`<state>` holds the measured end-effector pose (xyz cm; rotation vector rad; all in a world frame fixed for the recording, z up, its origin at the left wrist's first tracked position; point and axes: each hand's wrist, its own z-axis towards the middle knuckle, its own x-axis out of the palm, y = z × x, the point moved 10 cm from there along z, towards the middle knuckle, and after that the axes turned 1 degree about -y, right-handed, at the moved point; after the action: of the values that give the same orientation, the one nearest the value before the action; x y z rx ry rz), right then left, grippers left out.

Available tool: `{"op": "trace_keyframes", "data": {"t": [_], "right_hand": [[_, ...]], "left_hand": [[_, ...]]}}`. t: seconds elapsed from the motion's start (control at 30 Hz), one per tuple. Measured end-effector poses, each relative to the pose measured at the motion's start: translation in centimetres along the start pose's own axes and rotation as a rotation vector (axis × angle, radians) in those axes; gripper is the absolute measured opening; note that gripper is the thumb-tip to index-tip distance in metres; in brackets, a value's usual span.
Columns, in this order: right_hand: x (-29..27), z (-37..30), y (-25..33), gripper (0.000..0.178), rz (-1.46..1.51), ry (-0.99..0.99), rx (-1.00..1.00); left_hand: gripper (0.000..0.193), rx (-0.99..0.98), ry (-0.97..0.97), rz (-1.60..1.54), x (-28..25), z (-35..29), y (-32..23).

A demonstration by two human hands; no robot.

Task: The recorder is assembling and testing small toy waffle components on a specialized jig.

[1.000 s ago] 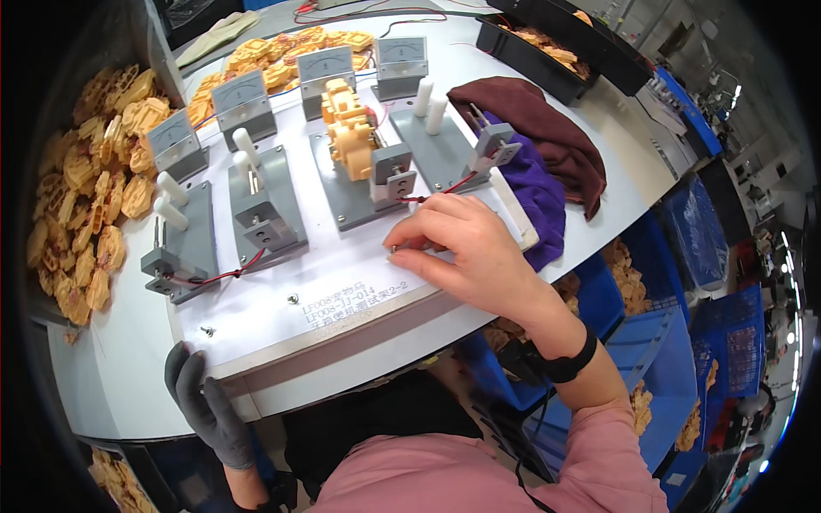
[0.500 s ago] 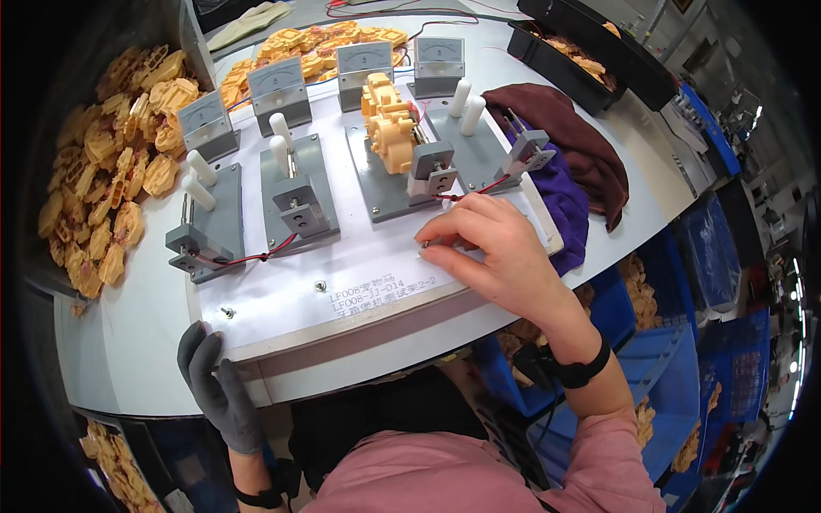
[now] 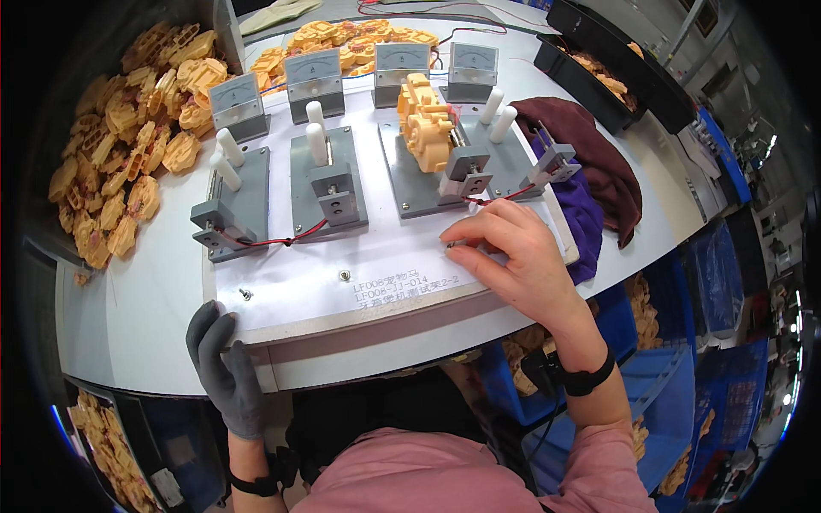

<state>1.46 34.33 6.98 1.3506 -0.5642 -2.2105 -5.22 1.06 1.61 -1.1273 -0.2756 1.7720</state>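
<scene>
My bare right hand [image 3: 517, 261] reaches over the front of a white test board [image 3: 308, 278]. Its thumb and forefinger pinch a small metal toggle switch [image 3: 451, 246], mostly covered by the fingertips. Two similar switches, one at the left [image 3: 245, 294] and one near the middle [image 3: 345, 275], stand uncovered. My left hand [image 3: 224, 368], in a grey glove, rests by the board's front left corner, fingers extended and holding nothing. Behind my right hand, a yellow plastic gearbox [image 3: 425, 128] sits upright on a grey fixture [image 3: 410, 192].
Other grey fixtures with white pegs [image 3: 316, 144] stand alongside, wired red and black. Several analog meters [image 3: 313, 77] line the back. Yellow gearboxes are piled at left [image 3: 128, 145] and behind. Purple cloth [image 3: 577, 227] lies right; a black bin [image 3: 590, 73] stands far right.
The whole scene has shifted right in the picture as my head turned a little. My right hand keeps its pinch on the switch; my left hand stays by the board's corner.
</scene>
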Motion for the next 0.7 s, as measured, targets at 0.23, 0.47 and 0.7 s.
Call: {"op": "trace_keyframes", "data": {"t": [0.23,0.47,0.7], "right_hand": [[0.09,0.08,0.41,0.014,-0.014,0.033,-0.027],[0.00,-0.06,0.06,0.012,-0.010,-0.007,0.008],[0.01,0.03,0.08,0.011,-0.026,-0.009,-0.003]], "left_hand": [[0.031,-0.046,-0.025,-0.015,-0.11,0.05,0.07],[0.031,-0.028,-0.030,-0.026,-0.10,0.06,0.08],[0.032,-0.040,-0.034,-0.029,-0.12,0.03,0.17]]}}
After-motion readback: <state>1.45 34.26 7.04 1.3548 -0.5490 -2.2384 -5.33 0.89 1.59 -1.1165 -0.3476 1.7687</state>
